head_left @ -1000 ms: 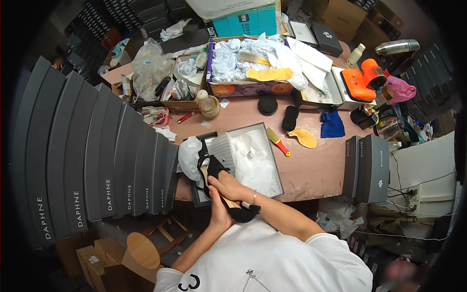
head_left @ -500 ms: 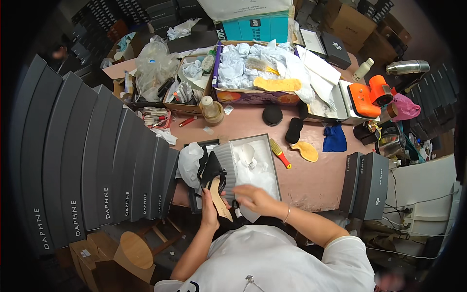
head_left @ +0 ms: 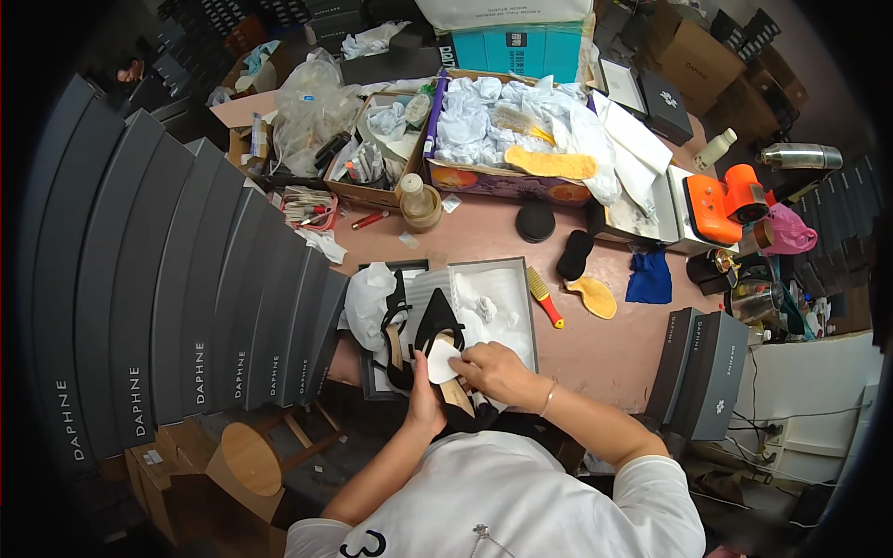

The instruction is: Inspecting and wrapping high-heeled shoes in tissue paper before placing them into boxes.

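Note:
My left hand [head_left: 426, 402] is closed around a black pointed shoe [head_left: 435, 318] with a bow and a beige insole, its toe turned away from me. Between the fingers of my right hand [head_left: 502, 374] is a white rounded pad [head_left: 443, 360], which lies over the shoe's opening. How far the pad reaches inside cannot be seen. Just left of it, the matching black shoe [head_left: 402, 298] rests in the open grey shoe box beside white tissue paper [head_left: 370, 302]. Crumpled white paper [head_left: 486, 309] sits in the other grey tray [head_left: 534, 325] of that box.
Grey shoe boxes [head_left: 177, 288] are stacked along the left, with two more [head_left: 712, 372] at the right. Behind lie a yellow-and-red brush [head_left: 545, 298], a blue cloth [head_left: 649, 277], a round black tin [head_left: 535, 222], a glue bottle [head_left: 419, 203] and a carton [head_left: 507, 186] of crumpled paper.
My right hand has taken the white rounded pad from the box tray and brought it onto the shoe. The held shoe has moved right, uncovering the other shoe. The view has shifted slightly.

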A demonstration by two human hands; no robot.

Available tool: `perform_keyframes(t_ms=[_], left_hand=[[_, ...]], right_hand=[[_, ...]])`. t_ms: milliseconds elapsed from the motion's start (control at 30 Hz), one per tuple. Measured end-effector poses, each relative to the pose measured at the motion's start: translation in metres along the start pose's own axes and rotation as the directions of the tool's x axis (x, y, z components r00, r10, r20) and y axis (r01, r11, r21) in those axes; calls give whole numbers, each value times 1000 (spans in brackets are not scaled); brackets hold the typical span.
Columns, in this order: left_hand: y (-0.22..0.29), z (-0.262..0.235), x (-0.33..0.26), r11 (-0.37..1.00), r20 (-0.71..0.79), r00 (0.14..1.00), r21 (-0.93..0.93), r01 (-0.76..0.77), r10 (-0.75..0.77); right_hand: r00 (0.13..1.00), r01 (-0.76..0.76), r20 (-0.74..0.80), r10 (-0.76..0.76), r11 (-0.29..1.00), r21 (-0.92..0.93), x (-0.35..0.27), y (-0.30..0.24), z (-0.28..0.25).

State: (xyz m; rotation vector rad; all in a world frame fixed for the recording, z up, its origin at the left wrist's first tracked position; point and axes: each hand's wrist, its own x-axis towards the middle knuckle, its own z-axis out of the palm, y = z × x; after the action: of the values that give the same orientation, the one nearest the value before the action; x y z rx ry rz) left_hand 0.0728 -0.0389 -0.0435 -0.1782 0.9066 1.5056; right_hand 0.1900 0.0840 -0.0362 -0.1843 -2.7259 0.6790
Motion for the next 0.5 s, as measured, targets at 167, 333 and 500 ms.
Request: perform_keyframes(t_ms=[167, 333, 500], left_hand=[[-17, -18, -7, 999, -173, 985, 48, 13, -5], [3, -34, -6, 995, -264, 960, 6, 97, -92], [15, -34, -2, 999, -176, 983, -16, 49, -51]], right_hand=[[963, -110, 270, 15, 934, 339, 20, 44, 10], [983, -30, 164, 82, 956, -293, 46, 132, 40], [998, -34, 32, 47, 942, -335, 42, 131, 16]])
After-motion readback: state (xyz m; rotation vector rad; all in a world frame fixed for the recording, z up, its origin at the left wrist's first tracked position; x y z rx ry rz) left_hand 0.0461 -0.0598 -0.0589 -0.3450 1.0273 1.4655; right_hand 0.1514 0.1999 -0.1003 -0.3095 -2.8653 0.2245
